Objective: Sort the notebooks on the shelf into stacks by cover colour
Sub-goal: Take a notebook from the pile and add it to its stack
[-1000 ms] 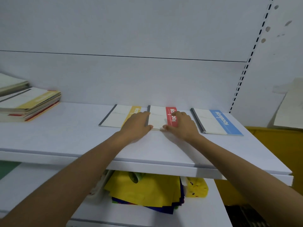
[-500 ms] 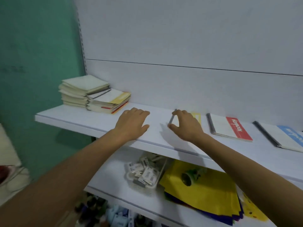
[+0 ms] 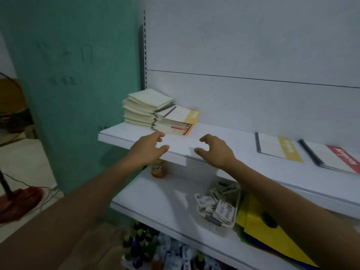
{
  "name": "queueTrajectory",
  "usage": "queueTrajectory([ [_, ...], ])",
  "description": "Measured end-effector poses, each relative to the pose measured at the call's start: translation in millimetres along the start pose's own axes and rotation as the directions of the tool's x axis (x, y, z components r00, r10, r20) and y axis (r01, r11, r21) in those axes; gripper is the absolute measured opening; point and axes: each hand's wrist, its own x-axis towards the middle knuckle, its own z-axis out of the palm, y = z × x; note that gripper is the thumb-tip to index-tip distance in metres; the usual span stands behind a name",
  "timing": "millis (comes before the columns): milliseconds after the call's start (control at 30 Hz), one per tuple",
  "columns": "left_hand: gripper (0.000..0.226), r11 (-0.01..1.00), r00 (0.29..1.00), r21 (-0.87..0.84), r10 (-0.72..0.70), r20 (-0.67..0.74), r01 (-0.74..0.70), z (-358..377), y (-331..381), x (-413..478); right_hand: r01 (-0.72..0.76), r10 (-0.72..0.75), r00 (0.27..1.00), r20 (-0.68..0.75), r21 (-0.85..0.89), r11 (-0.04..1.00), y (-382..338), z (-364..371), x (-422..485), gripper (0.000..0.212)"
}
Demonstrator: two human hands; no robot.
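Left hand (image 3: 148, 151) and right hand (image 3: 217, 152) empty, fingers (image 3: 160, 135) loosely apart, notebook stack (image 3: 175, 123) just beyond the left ones

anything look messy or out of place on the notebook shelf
Yes: the pile of notebooks at the left end of the shelf is ragged, its cream top books twisted against those below, and colours are mixed, a yellow cover over red edges.

You are facing a white back panel (image 3: 253, 45) rising behind the shelf (image 3: 116, 132), with a slotted upright (image 3: 144, 49) running up its left edge. A teal wall (image 3: 87, 114) bearing faint scrawled marks is standing to your left. Below it, a pale floor (image 3: 25, 162) is carrying a red stand base (image 3: 19, 199) and loose cables. A lower shelf (image 3: 155, 193) is jutting out beneath, in dim, even light.
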Motion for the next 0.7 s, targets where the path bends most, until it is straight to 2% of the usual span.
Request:
queueTrajectory([
  [100,0.046,0.983,0.999,-0.179,-0.034,0.006,0.034,5,-14,13,-0.086,0.089,0.996,-0.021,0.095,0.992,4,9,24,0.046],
  [200,0.044,0.958,0.998,-0.279,-0.052,0.040,0.061,11,-22,35,-0.161,0.171,0.985,-0.025,0.230,0.960,14,16,55,0.038],
  [333,0.041,0.930,0.994,-0.355,-0.071,0.082,0.095,12,-25,73,-0.229,0.263,0.965,0.006,0.510,0.829,22,21,100,0.030],
  [500,0.033,0.898,0.990,-0.417,-0.109,0.095,0.139,13,-27,118,-0.326,0.356,0.930,0.095,0.663,0.674,25,35,150,0.033],
  [600,0.020,0.825,0.969,-0.510,-0.181,0.170,0.244,21,-29,130,-0.411,0.423,0.886,0.192,0.748,0.522,26,44,167,0.035],
  [700,0.018,0.726,0.937,-0.593,-0.248,0.247,0.349,31,-32,135,-0.423,0.442,0.871,0.214,0.785,0.453,24,46,174,0.022],
])
